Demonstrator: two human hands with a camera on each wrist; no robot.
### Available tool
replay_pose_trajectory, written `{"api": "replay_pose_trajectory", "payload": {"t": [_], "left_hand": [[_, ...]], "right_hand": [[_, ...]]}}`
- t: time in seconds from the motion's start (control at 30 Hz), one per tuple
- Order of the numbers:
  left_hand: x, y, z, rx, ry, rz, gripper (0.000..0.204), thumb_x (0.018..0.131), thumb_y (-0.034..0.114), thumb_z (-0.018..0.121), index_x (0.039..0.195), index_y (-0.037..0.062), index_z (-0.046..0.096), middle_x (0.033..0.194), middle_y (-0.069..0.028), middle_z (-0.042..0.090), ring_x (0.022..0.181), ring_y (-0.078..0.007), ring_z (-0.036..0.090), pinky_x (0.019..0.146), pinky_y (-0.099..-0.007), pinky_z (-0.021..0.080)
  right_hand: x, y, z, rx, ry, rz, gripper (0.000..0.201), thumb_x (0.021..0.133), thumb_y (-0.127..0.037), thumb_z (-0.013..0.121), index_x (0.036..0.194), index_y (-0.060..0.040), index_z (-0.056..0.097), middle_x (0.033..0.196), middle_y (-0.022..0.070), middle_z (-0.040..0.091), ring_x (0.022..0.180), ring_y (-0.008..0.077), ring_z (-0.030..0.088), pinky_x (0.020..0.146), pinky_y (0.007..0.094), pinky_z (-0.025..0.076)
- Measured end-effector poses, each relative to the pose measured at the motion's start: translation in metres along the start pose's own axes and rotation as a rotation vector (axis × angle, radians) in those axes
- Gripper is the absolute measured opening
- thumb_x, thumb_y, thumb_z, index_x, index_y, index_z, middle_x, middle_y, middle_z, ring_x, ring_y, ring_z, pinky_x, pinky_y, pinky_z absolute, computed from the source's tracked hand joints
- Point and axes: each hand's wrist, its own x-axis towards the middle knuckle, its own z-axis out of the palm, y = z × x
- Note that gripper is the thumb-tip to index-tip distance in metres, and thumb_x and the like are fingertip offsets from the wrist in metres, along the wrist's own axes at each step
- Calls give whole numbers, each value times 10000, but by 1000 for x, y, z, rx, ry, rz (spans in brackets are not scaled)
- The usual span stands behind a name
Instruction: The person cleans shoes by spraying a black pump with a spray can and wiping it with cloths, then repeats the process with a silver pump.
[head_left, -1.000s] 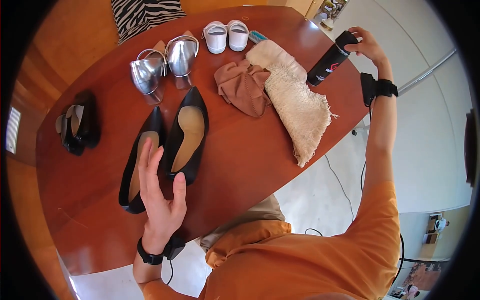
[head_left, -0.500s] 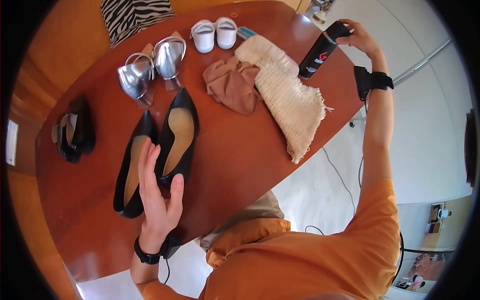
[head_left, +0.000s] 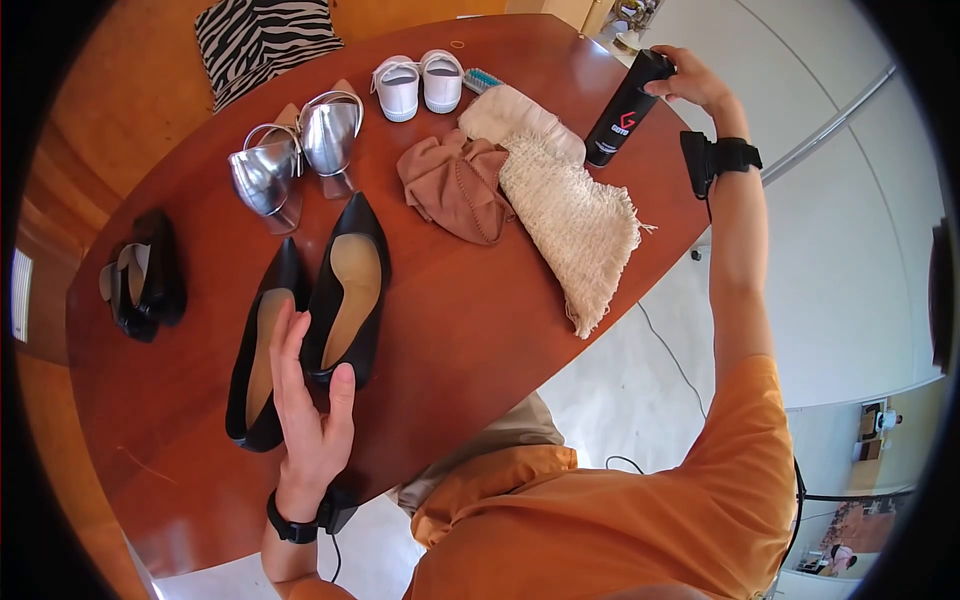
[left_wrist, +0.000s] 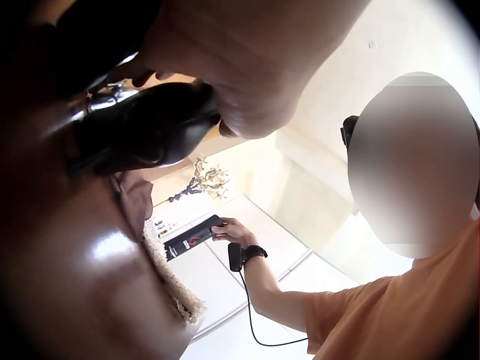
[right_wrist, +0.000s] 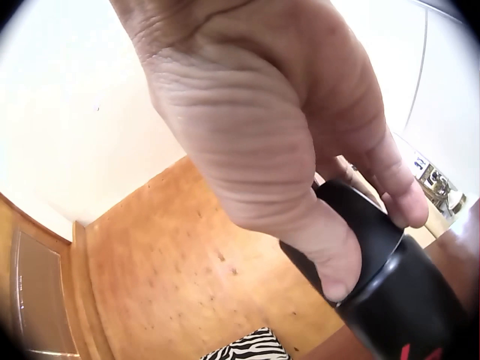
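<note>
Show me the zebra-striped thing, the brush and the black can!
Zebra-striped thing (head_left: 264, 45): head view, middle of its stripes.
Brush (head_left: 483, 79): head view, blue-green bristles.
Black can (head_left: 626, 105): head view, body, above the red logo.

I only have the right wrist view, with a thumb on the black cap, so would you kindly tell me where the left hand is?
Observer: The left hand is by the heels of two black pointed shoes, its fingers extended.
Operator: Thank you; what lies near the lower end of the black can?
Observer: A cream cloth with a frayed edge lies beside it.
Operator: And is there anything at the far end of that cloth?
Observer: Yes, a brush with blue bristles, lying between the cloth and a pair of small white shoes.
</note>
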Motion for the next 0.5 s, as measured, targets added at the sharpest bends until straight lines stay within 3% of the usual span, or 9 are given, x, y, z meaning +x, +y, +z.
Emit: {"api": "replay_pose_trajectory", "payload": {"t": [0.03, 0.1, 0.37, 0.5], "left_hand": [[0, 0, 0, 0, 0, 1, 447, 910, 125, 484, 1325, 3, 368, 1421, -185, 322, 1328, -301, 293, 1072, -372, 227], [0, 1, 0, -15, 9, 4, 479, 883, 123, 529, 1309, -19, 362, 1377, -246, 332, 1250, -380, 366, 1033, -418, 290], [-2, 5, -3, -37, 9, 32, 475, 877, 105, 519, 1308, -19, 365, 1384, -241, 326, 1256, -371, 360, 1035, -418, 283], [-3, 8, -4, -8, 22, 51, 476, 875, 97, 528, 1308, -18, 368, 1382, -242, 330, 1260, -372, 360, 1031, -417, 290]], "right_hand": [[-1, 1, 3, 25, 14, 21, 707, 691, -107, 730, 1318, -30, 414, 958, 104, 602, 660, 172, 570, 622, 299, 492], [-1, 7, 9, 21, 36, 10, 711, 701, -109, 720, 1328, -29, 395, 971, 104, 594, 665, 172, 573, 621, 297, 492], [-9, -5, 11, -4, 44, 10, 684, 734, -108, 684, 1331, -17, 363, 1005, 113, 574, 690, 173, 581, 614, 299, 503], [-7, -1, 11, 60, 38, 11, 670, 740, -121, 680, 1323, -27, 365, 1028, 115, 576, 779, 189, 594, 629, 310, 513]]}}
